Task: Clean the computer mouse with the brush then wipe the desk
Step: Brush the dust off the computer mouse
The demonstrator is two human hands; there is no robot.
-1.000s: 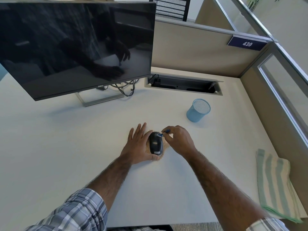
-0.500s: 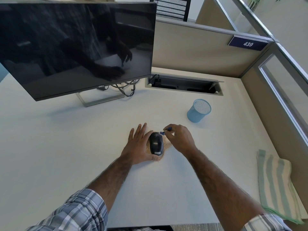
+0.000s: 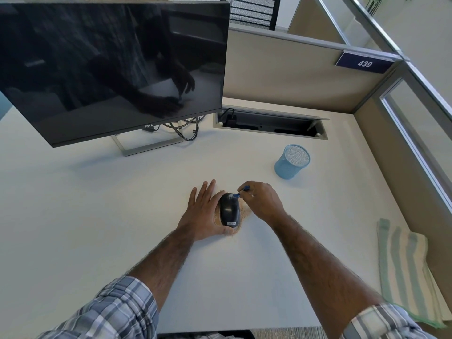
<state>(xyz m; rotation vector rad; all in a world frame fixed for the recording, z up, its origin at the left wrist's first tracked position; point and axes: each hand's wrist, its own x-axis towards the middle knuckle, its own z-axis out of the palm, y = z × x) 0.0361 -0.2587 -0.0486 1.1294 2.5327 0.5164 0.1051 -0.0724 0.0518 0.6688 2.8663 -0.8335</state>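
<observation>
A black computer mouse (image 3: 229, 210) lies on the white desk (image 3: 97, 216), with tan dust scattered around it. My left hand (image 3: 204, 211) rests flat against the mouse's left side, fingers straight, thumb at its near end. My right hand (image 3: 260, 200) pinches a small blue brush (image 3: 241, 192), whose tip touches the front top of the mouse. A green-and-white striped cloth (image 3: 406, 272) lies folded at the desk's right edge.
A dark monitor (image 3: 110, 69) on a metal stand fills the back left, with cables behind it. A blue mesh cup (image 3: 292, 162) stands back right of the mouse. An open cable tray (image 3: 269, 123) runs along the partition wall.
My right hand has shifted slightly with the brush, moving its tip over the front of the mouse. My left hand and the mouse stay put.
</observation>
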